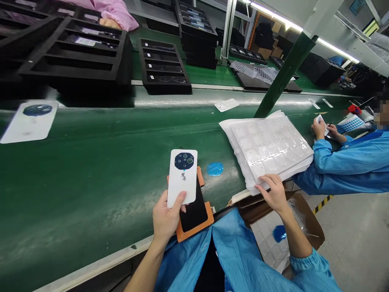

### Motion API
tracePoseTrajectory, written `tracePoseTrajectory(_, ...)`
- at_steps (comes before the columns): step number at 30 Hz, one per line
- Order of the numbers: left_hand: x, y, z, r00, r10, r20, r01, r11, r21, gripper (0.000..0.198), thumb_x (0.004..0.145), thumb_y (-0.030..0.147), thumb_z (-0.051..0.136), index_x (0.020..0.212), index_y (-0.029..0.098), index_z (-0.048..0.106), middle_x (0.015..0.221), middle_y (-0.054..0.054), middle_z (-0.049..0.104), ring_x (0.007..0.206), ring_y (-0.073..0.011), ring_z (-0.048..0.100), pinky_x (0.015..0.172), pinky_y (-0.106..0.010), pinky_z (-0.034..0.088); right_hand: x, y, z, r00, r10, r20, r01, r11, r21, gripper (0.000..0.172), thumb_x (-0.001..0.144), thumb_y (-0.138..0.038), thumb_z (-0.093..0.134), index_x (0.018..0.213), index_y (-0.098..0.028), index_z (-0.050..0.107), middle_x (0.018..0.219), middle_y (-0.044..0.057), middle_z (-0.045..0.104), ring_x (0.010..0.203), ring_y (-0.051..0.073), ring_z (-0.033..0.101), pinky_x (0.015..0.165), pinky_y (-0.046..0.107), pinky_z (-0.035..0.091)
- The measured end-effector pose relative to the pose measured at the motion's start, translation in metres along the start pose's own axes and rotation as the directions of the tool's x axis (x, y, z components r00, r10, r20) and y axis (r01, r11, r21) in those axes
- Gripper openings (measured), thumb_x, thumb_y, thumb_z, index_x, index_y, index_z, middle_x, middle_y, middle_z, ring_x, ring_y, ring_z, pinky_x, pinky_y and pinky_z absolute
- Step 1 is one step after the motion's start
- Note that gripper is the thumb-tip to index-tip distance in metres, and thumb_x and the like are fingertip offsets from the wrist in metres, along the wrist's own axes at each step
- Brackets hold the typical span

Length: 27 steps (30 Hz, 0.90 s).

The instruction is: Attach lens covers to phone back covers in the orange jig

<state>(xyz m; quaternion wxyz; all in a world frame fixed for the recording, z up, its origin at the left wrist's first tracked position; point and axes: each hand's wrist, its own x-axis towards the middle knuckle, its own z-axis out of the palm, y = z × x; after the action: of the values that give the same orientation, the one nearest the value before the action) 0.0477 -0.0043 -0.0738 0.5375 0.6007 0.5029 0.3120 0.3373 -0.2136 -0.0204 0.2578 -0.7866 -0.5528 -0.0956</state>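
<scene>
My left hand (pixel 165 219) grips a white phone back cover (pixel 182 176) with a dark round camera plate, holding it upright above an orange jig with a black pad (pixel 196 215) at the near edge of the green belt. My right hand (pixel 273 192) rests with curled fingers on the near corner of a stack of clear blister trays (pixel 270 148) lying on white sheets. A small blue film piece (pixel 215 168) lies on the belt between the cover and the trays.
Another white back cover (pixel 28 121) lies far left on the green conveyor belt (pixel 91 174). Black foam trays (pixel 164 67) are stacked behind. A co-worker in blue (pixel 349 162) works at the right. A cardboard box (pixel 306 227) with trays sits below my right arm. A green post (pixel 284 73) rises mid-right.
</scene>
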Motion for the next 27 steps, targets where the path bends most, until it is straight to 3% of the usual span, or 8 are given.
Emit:
tracePoseTrajectory(2, 0.000, 0.000, 0.000, 1.000, 0.002, 0.004, -0.002, 1.000, -0.007, 0.042, 0.081, 0.059, 0.067, 0.086, 0.018, 0.063, 0.054, 0.002, 0.063, 0.048, -0.0165, 0.056, 0.054, -0.028, 0.044, 0.007, 0.002, -0.005, 0.998, 0.023, 0.059, -0.026, 0.999, 0.044, 0.016, 0.093, -0.034, 0.069, 0.104, -0.023, 0.067, 0.100, 0.007, 0.068, 0.097, 0.025, 0.062, 0.087, 0.041, 0.051)
tracePoseTrajectory(5, 0.000, 0.000, 0.000, 1.000, 0.006, 0.015, -0.006, 0.999, -0.044, 0.042, 0.081, 0.058, 0.067, 0.088, 0.017, 0.063, 0.054, 0.002, 0.062, 0.050, -0.0170, 0.058, 0.055, -0.027, 0.046, 0.019, 0.003, -0.013, 0.981, -0.007, 0.196, 0.011, 1.000, -0.019, 0.020, 0.094, -0.035, 0.067, 0.111, -0.023, 0.066, 0.104, 0.007, 0.067, 0.099, 0.025, 0.061, 0.087, 0.040, 0.048)
tracePoseTrajectory(9, 0.000, 0.001, 0.001, 1.000, 0.003, 0.024, -0.001, 0.996, -0.085, 0.041, 0.080, 0.057, 0.068, 0.088, 0.017, 0.063, 0.054, 0.002, 0.063, 0.049, -0.0170, 0.058, 0.053, -0.027, 0.047, 0.035, 0.002, -0.022, 0.919, -0.129, 0.373, 0.202, 0.966, -0.164, 0.023, 0.098, -0.034, 0.061, 0.117, -0.020, 0.062, 0.109, 0.009, 0.068, 0.100, 0.025, 0.061, 0.088, 0.039, 0.043)
tracePoseTrajectory(12, 0.000, 0.002, 0.001, 1.000, 0.004, 0.024, -0.002, 0.997, -0.083, 0.040, 0.080, 0.057, 0.067, 0.087, 0.018, 0.062, 0.055, 0.002, 0.063, 0.049, -0.0171, 0.058, 0.053, -0.027, 0.047, 0.042, 0.002, -0.025, 0.880, -0.218, 0.422, 0.347, 0.902, -0.258, 0.021, 0.101, -0.035, 0.056, 0.111, -0.017, 0.062, 0.105, 0.010, 0.069, 0.097, 0.025, 0.061, 0.090, 0.040, 0.038)
tracePoseTrajectory(19, 0.000, 0.009, 0.000, 0.999, 0.027, 0.037, -0.024, 0.997, -0.079, 0.040, 0.080, 0.058, 0.065, 0.082, 0.019, 0.061, 0.053, 0.002, 0.062, 0.048, -0.0172, 0.057, 0.054, -0.028, 0.047, 0.047, 0.005, -0.039, 0.884, -0.326, 0.335, 0.440, 0.823, -0.360, 0.022, 0.103, -0.035, 0.052, 0.111, -0.018, 0.064, 0.104, 0.010, 0.070, 0.096, 0.024, 0.061, 0.094, 0.042, 0.036)
tracePoseTrajectory(24, 0.000, 0.008, 0.000, 0.999, 0.036, 0.039, -0.033, 0.998, -0.061, 0.039, 0.081, 0.058, 0.065, 0.081, 0.019, 0.061, 0.051, 0.002, 0.061, 0.050, -0.0185, 0.059, 0.055, -0.029, 0.047, 0.042, 0.011, -0.042, 0.952, -0.274, 0.139, 0.308, 0.853, -0.422, 0.026, 0.101, -0.032, 0.053, 0.119, -0.018, 0.066, 0.087, 0.009, 0.067, 0.083, 0.023, 0.060, 0.080, 0.038, 0.041)
tracePoseTrajectory(27, 0.000, 0.008, 0.000, 0.999, 0.020, 0.035, -0.018, 0.998, -0.063, 0.039, 0.080, 0.058, 0.065, 0.083, 0.019, 0.061, 0.053, 0.002, 0.062, 0.048, -0.0178, 0.058, 0.055, -0.029, 0.048, 0.037, 0.011, -0.032, 0.971, -0.222, 0.094, 0.241, 0.890, -0.387, 0.029, 0.102, -0.031, 0.052, 0.123, -0.018, 0.066, 0.075, 0.006, 0.061, 0.072, 0.021, 0.057, 0.072, 0.035, 0.043)
